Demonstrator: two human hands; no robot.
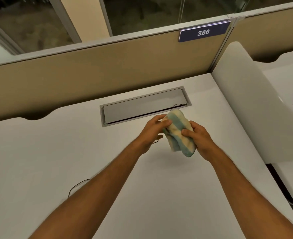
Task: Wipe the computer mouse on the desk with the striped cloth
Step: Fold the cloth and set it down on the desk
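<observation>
Both my hands hold the striped cloth (179,131), cream with blue-green bands, bunched up a little above the white desk (73,152). My left hand (151,133) pinches its left end with the thumb on top. My right hand (198,137) grips its right side, thumb pressed into the fabric. The computer mouse is hidden; I cannot tell whether it lies inside the cloth. A thin black cable (176,106) runs from the desk's cable slot to behind the cloth, and a short piece shows under my left fingers.
A grey cable tray lid (142,106) is set into the desk just beyond my hands. A beige partition (90,69) with a "386" sign (203,32) stands behind. A white side panel (249,107) borders the right. Another black cable (77,186) loops beside my left forearm.
</observation>
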